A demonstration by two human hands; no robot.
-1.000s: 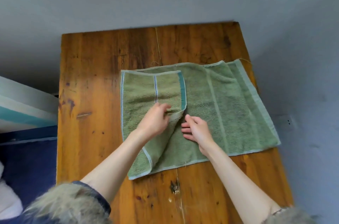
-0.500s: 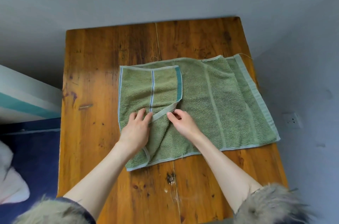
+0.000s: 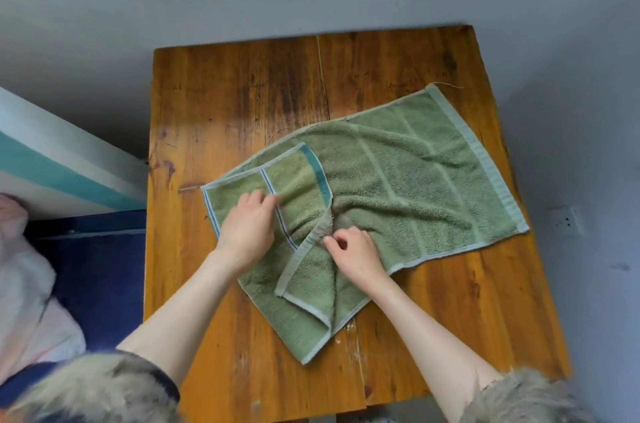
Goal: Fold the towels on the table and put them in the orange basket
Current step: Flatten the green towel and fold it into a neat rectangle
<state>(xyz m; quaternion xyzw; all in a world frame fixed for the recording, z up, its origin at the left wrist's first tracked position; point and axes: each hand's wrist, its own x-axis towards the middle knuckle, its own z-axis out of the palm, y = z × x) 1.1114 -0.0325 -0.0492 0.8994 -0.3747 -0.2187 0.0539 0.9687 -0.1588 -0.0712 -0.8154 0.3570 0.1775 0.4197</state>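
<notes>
A green towel (image 3: 415,180) with pale borders lies askew on the wooden table (image 3: 242,93), its left end folded over onto itself and bunched in the middle. My left hand (image 3: 247,228) rests on the folded flap beside a blue stripe, fingers curled into the cloth. Just right of it, my right hand (image 3: 353,253) pinches the towel at the crease near the flap's lower edge. No orange basket shows in this view.
A white and teal striped surface (image 3: 52,166) stands left of the table, with dark blue fabric (image 3: 97,266) and a pale cloth (image 3: 24,284) below it. A wall socket (image 3: 564,221) is on the right. The table's far half is bare wood.
The towel has turned clockwise and bunched up around both hands. My left hand has moved further onto the folded flap, and my right hand has closed on the crease.
</notes>
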